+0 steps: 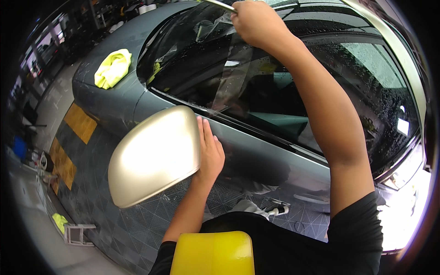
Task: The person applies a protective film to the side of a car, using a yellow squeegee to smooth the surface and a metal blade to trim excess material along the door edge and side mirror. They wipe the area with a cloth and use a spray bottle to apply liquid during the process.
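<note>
While the right hand (259, 23) has its fingers clenched round what looks like a thin pale strip (219, 5), above the wet car window (261, 98), the left hand (211, 153) lies straight-fingered against the gold mirror housing (156, 158); can't tell if it's gripping. Looks like wet glass work, so I'd keep that strip steady. Containers? Can't tell if the yellow thing (211, 252) is one.
</note>
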Action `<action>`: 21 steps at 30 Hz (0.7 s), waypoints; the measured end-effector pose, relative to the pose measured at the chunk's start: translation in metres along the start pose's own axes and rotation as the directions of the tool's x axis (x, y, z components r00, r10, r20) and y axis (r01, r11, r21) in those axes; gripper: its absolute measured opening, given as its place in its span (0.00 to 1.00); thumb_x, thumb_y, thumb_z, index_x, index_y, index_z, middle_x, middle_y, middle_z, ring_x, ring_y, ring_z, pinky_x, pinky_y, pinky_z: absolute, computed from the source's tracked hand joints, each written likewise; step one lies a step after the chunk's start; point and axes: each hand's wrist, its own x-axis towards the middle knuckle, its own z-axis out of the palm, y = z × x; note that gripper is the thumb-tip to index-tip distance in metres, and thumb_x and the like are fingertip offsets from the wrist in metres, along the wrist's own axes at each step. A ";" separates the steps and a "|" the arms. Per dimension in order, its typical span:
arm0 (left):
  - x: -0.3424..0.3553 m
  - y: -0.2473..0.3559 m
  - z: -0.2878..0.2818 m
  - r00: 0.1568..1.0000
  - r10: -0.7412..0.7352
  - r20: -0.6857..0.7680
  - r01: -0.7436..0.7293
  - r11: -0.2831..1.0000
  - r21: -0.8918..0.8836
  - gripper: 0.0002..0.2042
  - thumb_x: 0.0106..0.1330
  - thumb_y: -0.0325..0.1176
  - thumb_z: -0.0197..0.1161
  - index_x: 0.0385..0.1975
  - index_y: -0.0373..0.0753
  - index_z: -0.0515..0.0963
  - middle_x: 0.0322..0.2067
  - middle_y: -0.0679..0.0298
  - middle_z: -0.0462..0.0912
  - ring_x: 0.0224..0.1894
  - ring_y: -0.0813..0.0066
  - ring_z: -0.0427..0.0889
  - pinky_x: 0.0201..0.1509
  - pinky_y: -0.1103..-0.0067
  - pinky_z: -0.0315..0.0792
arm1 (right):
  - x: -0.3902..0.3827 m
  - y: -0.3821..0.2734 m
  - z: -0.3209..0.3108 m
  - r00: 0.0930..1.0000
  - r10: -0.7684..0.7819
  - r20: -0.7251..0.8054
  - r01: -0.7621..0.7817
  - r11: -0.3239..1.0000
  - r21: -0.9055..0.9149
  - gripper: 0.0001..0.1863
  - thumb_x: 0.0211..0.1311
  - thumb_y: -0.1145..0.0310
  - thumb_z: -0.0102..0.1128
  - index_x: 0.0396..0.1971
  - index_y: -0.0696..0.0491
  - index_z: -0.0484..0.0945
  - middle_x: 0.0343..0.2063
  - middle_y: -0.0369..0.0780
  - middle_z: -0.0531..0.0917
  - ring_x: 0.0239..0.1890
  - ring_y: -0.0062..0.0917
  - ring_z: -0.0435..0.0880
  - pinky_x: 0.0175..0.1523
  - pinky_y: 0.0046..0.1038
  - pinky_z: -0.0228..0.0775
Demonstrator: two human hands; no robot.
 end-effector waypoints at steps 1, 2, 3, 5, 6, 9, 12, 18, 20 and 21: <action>0.005 -0.003 0.004 1.000 -0.023 -0.010 0.023 1.000 -0.005 0.24 0.70 0.25 0.49 0.65 0.22 0.61 0.67 0.37 0.60 0.68 0.39 0.63 0.70 0.61 0.62 | -0.010 -0.001 -0.012 0.998 -0.009 -0.069 0.022 0.981 0.194 0.14 0.64 0.66 0.53 0.28 0.62 0.78 0.27 0.56 0.82 0.35 0.55 0.82 0.45 0.45 0.73; 0.007 -0.006 0.006 0.999 -0.050 -0.013 0.050 0.999 -0.006 0.24 0.70 0.25 0.49 0.65 0.22 0.61 0.67 0.37 0.60 0.69 0.39 0.63 0.71 0.61 0.62 | -0.031 -0.016 -0.045 0.995 0.074 0.060 -0.087 0.965 0.247 0.13 0.63 0.67 0.54 0.35 0.63 0.79 0.31 0.56 0.83 0.36 0.52 0.83 0.45 0.43 0.74; 0.006 -0.006 0.008 0.997 -0.078 -0.018 0.078 0.997 -0.008 0.23 0.70 0.25 0.49 0.64 0.22 0.62 0.67 0.37 0.60 0.69 0.39 0.62 0.71 0.61 0.62 | -0.022 0.015 -0.003 0.977 -0.133 -0.167 0.167 0.963 0.210 0.13 0.70 0.62 0.57 0.35 0.58 0.80 0.20 0.31 0.75 0.23 0.13 0.73 0.29 0.23 0.64; 0.007 -0.002 0.010 0.993 -0.119 -0.020 0.121 0.989 0.090 0.23 0.69 0.25 0.50 0.64 0.26 0.64 0.68 0.43 0.62 0.65 0.42 0.69 0.66 0.62 0.68 | -0.058 0.014 -0.030 0.999 0.048 0.015 -0.049 0.868 0.494 0.13 0.68 0.61 0.59 0.35 0.57 0.80 0.20 0.30 0.75 0.22 0.12 0.71 0.28 0.23 0.63; 0.006 -0.005 0.009 0.989 -0.149 -0.018 0.150 0.982 0.118 0.23 0.69 0.25 0.50 0.64 0.27 0.65 0.68 0.45 0.63 0.63 0.43 0.70 0.64 0.62 0.69 | -0.075 0.013 -0.038 0.982 0.111 0.152 -0.180 0.781 0.597 0.13 0.68 0.60 0.60 0.37 0.56 0.81 0.22 0.29 0.75 0.19 0.09 0.67 0.23 0.17 0.59; 0.004 -0.005 0.010 0.979 -0.196 -0.049 0.201 0.969 0.144 0.22 0.67 0.24 0.52 0.62 0.30 0.69 0.67 0.52 0.66 0.59 0.47 0.76 0.59 0.64 0.73 | -0.127 0.032 -0.043 0.947 0.200 0.253 -0.321 0.649 0.689 0.13 0.67 0.61 0.60 0.37 0.57 0.81 0.20 0.28 0.74 0.21 0.12 0.68 0.28 0.22 0.61; 0.003 -0.004 0.013 0.972 -0.216 -0.093 0.225 0.970 0.094 0.21 0.67 0.24 0.52 0.60 0.31 0.73 0.66 0.52 0.69 0.61 0.49 0.75 0.61 0.65 0.72 | -0.179 0.050 -0.038 0.914 0.293 0.279 -0.401 0.563 0.723 0.11 0.68 0.63 0.61 0.40 0.57 0.81 0.22 0.27 0.75 0.18 0.07 0.67 0.23 0.14 0.55; 0.007 -0.001 0.017 0.967 -0.229 -0.111 0.236 0.970 0.053 0.19 0.69 0.25 0.51 0.60 0.30 0.72 0.65 0.50 0.69 0.63 0.48 0.72 0.64 0.65 0.70 | -0.202 0.058 -0.044 0.882 0.371 0.292 -0.447 0.459 0.768 0.11 0.67 0.67 0.63 0.43 0.59 0.81 0.27 0.28 0.76 0.28 0.08 0.69 0.34 0.15 0.60; 0.007 -0.002 0.017 0.962 -0.235 -0.138 0.246 0.967 0.071 0.19 0.71 0.26 0.51 0.59 0.30 0.72 0.65 0.50 0.69 0.64 0.47 0.71 0.65 0.65 0.69 | -0.200 0.062 -0.039 0.899 0.362 0.247 -0.411 0.499 0.763 0.14 0.67 0.66 0.64 0.47 0.59 0.80 0.30 0.28 0.77 0.30 0.08 0.69 0.36 0.15 0.61; 0.006 -0.001 0.017 0.956 -0.263 -0.128 0.274 0.958 0.079 0.18 0.71 0.27 0.51 0.59 0.30 0.72 0.65 0.49 0.69 0.64 0.47 0.71 0.65 0.64 0.69 | -0.201 0.065 -0.037 0.900 0.356 0.250 -0.413 0.516 0.751 0.16 0.66 0.66 0.65 0.49 0.59 0.80 0.31 0.29 0.77 0.30 0.09 0.69 0.37 0.15 0.61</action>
